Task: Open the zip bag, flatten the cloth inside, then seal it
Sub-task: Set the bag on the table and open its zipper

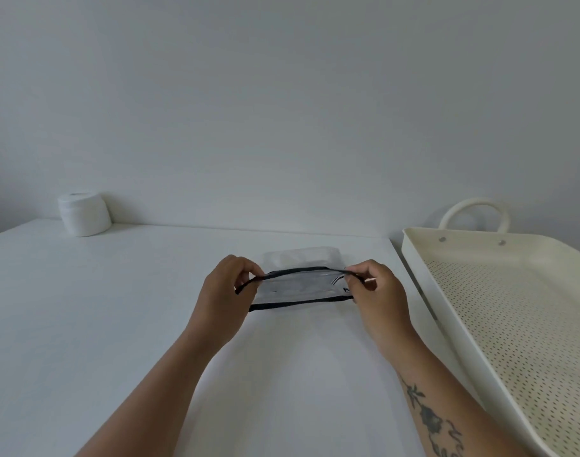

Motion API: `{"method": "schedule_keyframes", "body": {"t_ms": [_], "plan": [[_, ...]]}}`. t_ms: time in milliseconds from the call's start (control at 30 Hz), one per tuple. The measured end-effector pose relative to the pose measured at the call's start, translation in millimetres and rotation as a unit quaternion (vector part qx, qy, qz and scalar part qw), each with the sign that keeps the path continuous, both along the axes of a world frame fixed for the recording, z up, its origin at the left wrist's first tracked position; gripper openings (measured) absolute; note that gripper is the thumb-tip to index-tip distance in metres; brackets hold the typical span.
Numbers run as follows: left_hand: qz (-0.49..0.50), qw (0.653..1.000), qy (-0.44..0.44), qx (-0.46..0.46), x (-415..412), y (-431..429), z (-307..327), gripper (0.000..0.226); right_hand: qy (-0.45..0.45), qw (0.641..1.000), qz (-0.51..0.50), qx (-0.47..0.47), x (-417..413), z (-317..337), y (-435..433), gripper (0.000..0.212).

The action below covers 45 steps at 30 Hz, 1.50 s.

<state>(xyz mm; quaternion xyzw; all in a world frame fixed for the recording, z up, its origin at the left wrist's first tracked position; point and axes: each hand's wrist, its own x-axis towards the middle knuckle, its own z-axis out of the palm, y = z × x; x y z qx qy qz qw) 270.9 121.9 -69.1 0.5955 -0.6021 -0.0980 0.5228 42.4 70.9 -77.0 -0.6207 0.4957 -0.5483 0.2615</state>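
A clear zip bag point(298, 288) with a black zipper edge lies on the white table point(117, 308), its mouth toward me. The white cloth point(302, 255) shows inside it at the far end. My left hand point(224, 288) pinches the left end of the zipper edge. My right hand point(379, 291) pinches the right end, near the small slider. The upper black edge is lifted off the lower one, so the mouth gapes a little.
A white roll of tissue point(84, 214) stands at the table's far left by the wall. A cream perforated tray with a looped handle point(500, 291) sits just right of the table edge, close to my right forearm.
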Motion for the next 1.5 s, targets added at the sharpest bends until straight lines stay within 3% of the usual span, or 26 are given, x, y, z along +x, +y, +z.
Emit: {"method": "schedule_keyframes", "body": {"t_ms": [100,233,333,433,500,567,667,833,933,1000,1067,1133,1267,1500], "plan": [[0.033,0.996,-0.044,-0.066,-3.9,-0.8,-2.5,0.037,0.042,0.997,-0.047,-0.042,9.5,1.4,3.5,0.015],[0.088,0.992,-0.021,-0.083,-7.0,-3.6,-5.5,0.023,0.040,0.994,-0.079,-0.069,16.8,6.9,7.1,0.016],[0.143,0.986,0.076,-0.039,4.8,-6.8,-8.8,0.013,-0.107,0.994,0.026,0.029,9.8,8.2,4.7,0.013],[0.146,0.955,0.259,0.025,14.8,-7.1,-9.8,0.020,-0.287,0.928,0.184,0.151,7.8,4.0,2.6,0.021],[0.140,0.941,0.306,0.044,17.0,-6.2,-9.3,0.023,-0.337,0.892,0.242,0.178,7.0,1.0,0.5,0.029],[0.132,0.932,0.334,0.042,17.3,-5.1,-6.6,0.023,-0.314,0.902,0.244,0.170,5.8,-0.1,-0.9,0.026],[0.112,0.930,0.350,0.027,15.4,-3.8,-2.7,0.013,-0.241,0.944,0.178,0.138,4.4,-1.0,-0.6,0.010],[0.090,0.949,0.302,0.007,8.4,-5.2,-2.6,0.009,-0.095,0.992,0.005,0.080,6.8,-0.5,-0.2,0.008],[0.100,0.958,0.268,0.007,8.0,-7.3,-1.5,0.017,0.043,0.996,-0.077,0.029,10.0,-1.2,0.4,0.012],[0.112,0.966,0.232,0.011,10.0,-7.3,-1.5,0.022,0.085,0.992,-0.098,0.005,14.4,-4.4,0.7,0.016],[0.125,0.980,0.150,0.027,11.2,-6.3,-3.2,0.022,0.086,0.991,-0.097,-0.006,16.3,-5.8,-0.3,0.018],[0.135,0.988,0.064,0.034,11.0,-4.6,-4.9,0.016,0.026,0.999,-0.042,0.004,14.4,-5.7,-0.9,0.018],[0.140,0.990,0.010,-0.019,10.0,-2.0,-5.3,0.010,-0.040,0.999,0.021,0.029,9.6,-6.0,-1.4,0.016],[0.124,0.989,-0.066,-0.047,8.0,-1.5,-2.3,0.019,0.108,0.991,-0.080,-0.021,12.9,-7.6,-0.7,0.019]]}}
